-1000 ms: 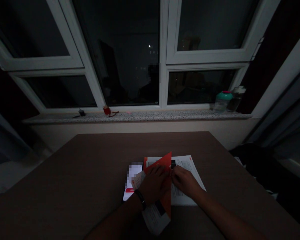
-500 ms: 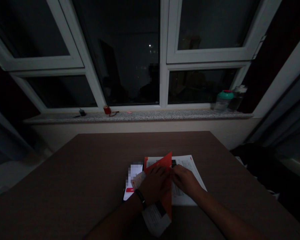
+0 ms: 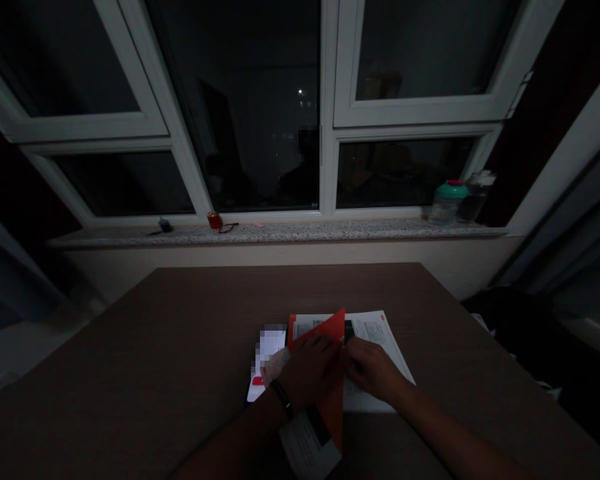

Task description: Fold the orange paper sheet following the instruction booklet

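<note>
Slightly lower now, the white printed leaf (image 3: 310, 448) below your hands has slid toward you, and the peak of the orange-red card sheet (image 3: 324, 327) has dropped a touch. Your left hand (image 3: 307, 373) lies half-curled over that stiff, matte sheet, with a black wristband (image 3: 281, 399) at its wrist. Your right hand (image 3: 373, 370) comes in from the other side, fingers bent, its fingertips (image 3: 347, 357) against the sheet's fold. Both hands touch the sheet, but you can't tell from this view whether either one pinches it. It rises tilted between them in a creased triangular flap, over a flat white printed page (image 3: 375, 353) on the brown wood-grain table (image 3: 130, 360). Just left of your left hand sits a white item with a red label (image 3: 257, 381), partly blurred. Beyond the table, a speckled stone windowsill (image 3: 280, 233) carries a small red cylinder (image 3: 214, 221) and, at the right, a teal-lidded bottle (image 3: 447, 203) beside a clear bottle (image 3: 475, 198).
</note>
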The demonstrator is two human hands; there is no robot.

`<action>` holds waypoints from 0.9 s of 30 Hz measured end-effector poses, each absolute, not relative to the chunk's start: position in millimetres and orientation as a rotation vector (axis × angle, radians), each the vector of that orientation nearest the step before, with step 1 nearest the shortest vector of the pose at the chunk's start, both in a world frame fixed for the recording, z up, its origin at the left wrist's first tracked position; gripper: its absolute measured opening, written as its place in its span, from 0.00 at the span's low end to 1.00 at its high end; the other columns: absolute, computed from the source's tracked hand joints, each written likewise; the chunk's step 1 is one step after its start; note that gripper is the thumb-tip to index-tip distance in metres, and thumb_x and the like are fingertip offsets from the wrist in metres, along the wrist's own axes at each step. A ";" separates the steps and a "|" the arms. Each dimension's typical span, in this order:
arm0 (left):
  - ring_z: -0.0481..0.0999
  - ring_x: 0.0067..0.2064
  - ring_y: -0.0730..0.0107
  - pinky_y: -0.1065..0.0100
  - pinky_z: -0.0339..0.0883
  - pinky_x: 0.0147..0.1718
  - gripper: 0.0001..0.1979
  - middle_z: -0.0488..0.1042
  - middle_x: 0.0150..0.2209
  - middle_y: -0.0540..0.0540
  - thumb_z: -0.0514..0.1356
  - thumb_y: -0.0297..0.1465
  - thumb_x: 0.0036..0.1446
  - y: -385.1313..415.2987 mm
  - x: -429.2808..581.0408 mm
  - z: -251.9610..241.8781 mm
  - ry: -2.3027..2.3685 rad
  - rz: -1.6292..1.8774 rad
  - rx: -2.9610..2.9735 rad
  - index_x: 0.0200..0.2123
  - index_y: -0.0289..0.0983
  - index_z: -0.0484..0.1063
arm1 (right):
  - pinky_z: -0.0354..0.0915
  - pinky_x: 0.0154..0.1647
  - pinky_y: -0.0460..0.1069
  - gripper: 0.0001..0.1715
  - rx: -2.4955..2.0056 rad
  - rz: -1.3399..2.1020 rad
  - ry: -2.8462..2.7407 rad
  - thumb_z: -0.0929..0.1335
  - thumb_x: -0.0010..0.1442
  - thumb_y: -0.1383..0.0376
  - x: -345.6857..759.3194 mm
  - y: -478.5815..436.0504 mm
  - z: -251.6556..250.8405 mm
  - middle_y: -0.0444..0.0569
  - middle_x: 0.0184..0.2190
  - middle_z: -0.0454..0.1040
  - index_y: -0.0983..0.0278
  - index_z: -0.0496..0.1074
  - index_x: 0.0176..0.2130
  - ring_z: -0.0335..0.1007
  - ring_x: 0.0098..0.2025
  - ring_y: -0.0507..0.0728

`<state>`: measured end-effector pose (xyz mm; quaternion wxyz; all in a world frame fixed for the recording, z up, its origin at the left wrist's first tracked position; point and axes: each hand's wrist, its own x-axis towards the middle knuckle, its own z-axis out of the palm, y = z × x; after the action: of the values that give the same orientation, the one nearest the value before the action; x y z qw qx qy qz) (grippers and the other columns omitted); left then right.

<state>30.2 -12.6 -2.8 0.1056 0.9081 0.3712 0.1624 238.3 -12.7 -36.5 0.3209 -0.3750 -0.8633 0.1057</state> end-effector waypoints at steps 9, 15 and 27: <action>0.64 0.59 0.55 0.54 0.56 0.60 0.20 0.68 0.58 0.43 0.61 0.32 0.61 -11.0 28.2 -4.8 1.083 0.438 2.690 0.56 0.39 0.66 | 0.62 0.37 0.49 0.09 -1.215 0.174 -2.134 0.62 0.61 0.73 237.5 -3.9 -38.8 0.47 0.31 0.70 0.61 0.63 0.32 0.68 0.35 0.57; 0.61 0.63 0.53 0.49 0.53 0.62 0.24 0.65 0.62 0.41 0.58 0.35 0.65 -12.9 27.7 -8.0 1.093 0.458 2.680 0.62 0.39 0.61 | 0.61 0.36 0.49 0.07 -1.085 0.180 -2.164 0.63 0.59 0.73 238.6 -9.6 -38.1 0.47 0.30 0.69 0.61 0.63 0.33 0.66 0.34 0.57; 0.65 0.59 0.53 0.52 0.60 0.57 0.19 0.69 0.57 0.43 0.61 0.34 0.63 -10.4 28.4 -5.6 1.091 0.447 2.692 0.56 0.40 0.66 | 0.61 0.36 0.48 0.11 -1.060 0.226 -2.179 0.64 0.60 0.74 237.9 -5.4 -35.3 0.46 0.29 0.68 0.61 0.63 0.29 0.66 0.34 0.56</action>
<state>28.4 -10.4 -5.6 0.1013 0.9112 0.3695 0.1512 237.9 -5.4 -35.3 0.3466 -0.4086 -0.8398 0.0871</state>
